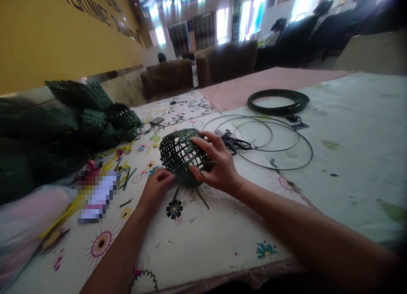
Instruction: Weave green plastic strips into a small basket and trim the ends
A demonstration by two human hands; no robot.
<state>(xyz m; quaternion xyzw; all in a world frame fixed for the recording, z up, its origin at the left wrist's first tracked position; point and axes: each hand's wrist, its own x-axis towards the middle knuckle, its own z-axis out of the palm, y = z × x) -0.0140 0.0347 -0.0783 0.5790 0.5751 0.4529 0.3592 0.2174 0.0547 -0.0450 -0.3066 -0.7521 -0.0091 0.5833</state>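
Observation:
A small dark green woven basket (178, 152) lies on its side on the flowered tablecloth (190, 234), its open weave facing me. My right hand (218, 162) wraps over its right side, fingers curled round the loose strip ends. My left hand (157, 181) pinches the basket's lower left edge with closed fingers. A few loose green strips stick out under the basket.
A heap of finished dark green woven pieces (63, 128) fills the left. Thin wire hoops (273, 137), scissors (235, 143) and a thick black ring (278, 101) lie to the right. Yellow and green strip scraps (121, 162) litter the left. Sofas stand behind the table.

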